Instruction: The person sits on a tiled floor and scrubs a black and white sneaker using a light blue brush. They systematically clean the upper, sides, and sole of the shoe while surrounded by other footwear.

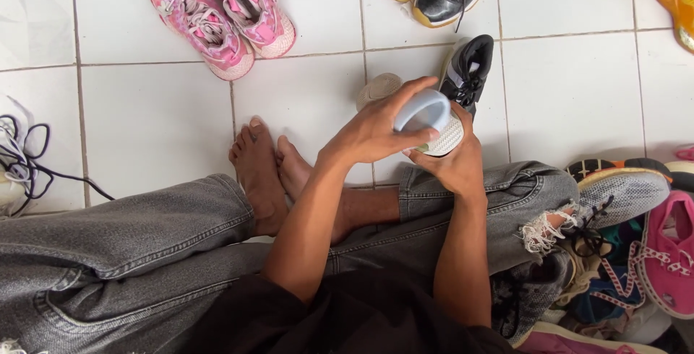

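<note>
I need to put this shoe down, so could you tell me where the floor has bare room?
Bare tile lies between the pink sneakers, the bare feet and the laces at the left edge, and right of the black shoe. It is crowded by the shoe pile at lower right.

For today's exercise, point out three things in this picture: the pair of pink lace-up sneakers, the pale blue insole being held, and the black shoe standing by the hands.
Pair of pink lace-up sneakers (220,14): head view, on the laces.
Pale blue insole (421,110): head view, on its curved top.
Black shoe (468,68): head view, on its upper side.
</note>
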